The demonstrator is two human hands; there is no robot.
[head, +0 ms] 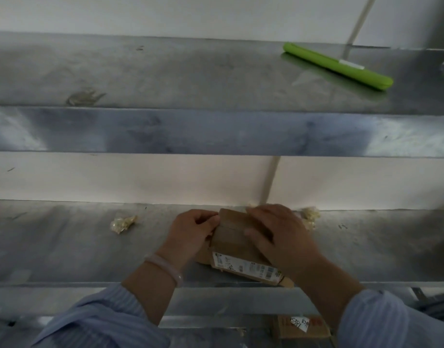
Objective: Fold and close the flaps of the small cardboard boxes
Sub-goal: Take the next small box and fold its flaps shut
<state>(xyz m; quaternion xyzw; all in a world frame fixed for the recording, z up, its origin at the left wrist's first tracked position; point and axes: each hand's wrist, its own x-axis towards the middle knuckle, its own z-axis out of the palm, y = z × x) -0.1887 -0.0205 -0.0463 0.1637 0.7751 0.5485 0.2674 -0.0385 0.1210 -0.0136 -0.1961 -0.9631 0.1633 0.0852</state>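
Two hands work on one small cardboard box [237,243] at the front middle of a lower steel shelf [65,242]. The person stands close against its edge.

Far left on that shelf is a crumpled clear wrapper [123,223] with yellowish bits inside, lying alone and well apart from the hands.

Next comes a light blue striped sleeve [103,320] pushed up the forearm, and a pale bracelet [163,268] on the wrist. The left hand [194,231] has curled fingers and pinches the box's left edge near the far corner, thumb and fingertips meeting on the cardboard.

The box is brown and lies flat on the shelf, turned a bit askew. Its near end sits at the shelf's front lip. A flap is folded across the far part of the top. A white printed label [243,268] with barcodes runs along the near side. A loose flap sticks out low on the left, under the left wrist.

The right hand [278,234] is draped over the box's right half. Its fingers wrap the far right edge and its thumb presses flat on the top face, so it grips the box. Blue sleeve on this arm too.

Below the shelf, lower right, sits a second brown box [300,326] with a white handwritten tag, too blurred to read.

Just beside the right hand, by the back wall, lies another crumpled wrapper [310,216].

Up on the higher steel shelf [165,71], at right, a green broom head [337,66] lies on the metal. Its pale handle [359,21] leans up against the wall.
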